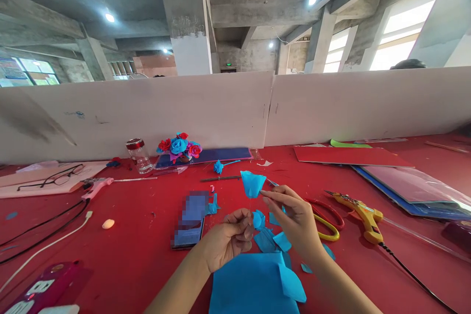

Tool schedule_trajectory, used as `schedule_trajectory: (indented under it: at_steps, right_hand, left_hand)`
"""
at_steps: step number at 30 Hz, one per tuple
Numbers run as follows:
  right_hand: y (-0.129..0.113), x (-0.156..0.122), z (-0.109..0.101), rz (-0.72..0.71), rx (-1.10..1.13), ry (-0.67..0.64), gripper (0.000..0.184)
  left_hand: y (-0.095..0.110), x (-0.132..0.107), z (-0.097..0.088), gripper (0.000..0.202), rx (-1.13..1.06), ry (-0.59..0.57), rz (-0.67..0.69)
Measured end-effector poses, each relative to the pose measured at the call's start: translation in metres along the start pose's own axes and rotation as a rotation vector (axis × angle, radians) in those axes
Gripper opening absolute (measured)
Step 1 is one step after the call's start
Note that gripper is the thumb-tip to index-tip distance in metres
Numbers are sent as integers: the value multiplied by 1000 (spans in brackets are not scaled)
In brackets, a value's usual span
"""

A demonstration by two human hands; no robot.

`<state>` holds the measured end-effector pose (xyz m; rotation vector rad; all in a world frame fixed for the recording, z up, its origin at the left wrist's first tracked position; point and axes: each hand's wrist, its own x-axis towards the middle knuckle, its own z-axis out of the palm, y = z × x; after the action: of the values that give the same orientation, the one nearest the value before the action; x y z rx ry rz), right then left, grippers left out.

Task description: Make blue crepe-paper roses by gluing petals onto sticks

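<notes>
A light blue petal-shaped piece of paper [252,184] stands upright above the table, its lower right edge pinched by my right hand [294,216]. Just below it, my left hand [232,236] is closed, thumb against fingertips. A very faint thin line runs from the petal down towards those fingers; what they hold is too small to make out. Under my hands lie several cut blue petals [265,240] and a larger blue sheet [250,287]. A small rolled blue piece [258,220] sits beside the left fingertips.
Scissors [327,225] and a yellow glue gun [362,218] lie to the right; a phone [191,221] is on the left. Behind are a blue flower on a stem [219,167], a flower arrangement [179,147] and a glass jar [140,157]. A pink glue gun [99,187] lies farther left.
</notes>
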<state>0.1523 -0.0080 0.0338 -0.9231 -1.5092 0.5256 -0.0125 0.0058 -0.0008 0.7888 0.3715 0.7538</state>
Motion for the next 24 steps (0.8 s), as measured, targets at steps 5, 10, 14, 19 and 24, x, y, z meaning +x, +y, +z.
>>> schedule_trajectory:
  at_steps: [5, 10, 14, 19, 24]
  right_hand:
    - [3, -4, -5, 41, 208, 8, 11]
    - [4, -9, -13, -15, 285, 35, 7]
    - [-3, -12, -18, -47, 246, 24, 5]
    - [-19, -16, -21, 31, 183, -57, 14]
    - [-34, -18, -24, 152, 113, -111, 21]
  left_hand:
    - [-1, 1, -4, 22, 304, 88, 197]
    - [2, 0, -6, 25, 704, 291, 354]
    - [7, -3, -1, 24, 820, 337, 400]
    - [6, -1, -3, 20, 866, 311, 470]
    - [4, -2, -11, 19, 989, 330, 505]
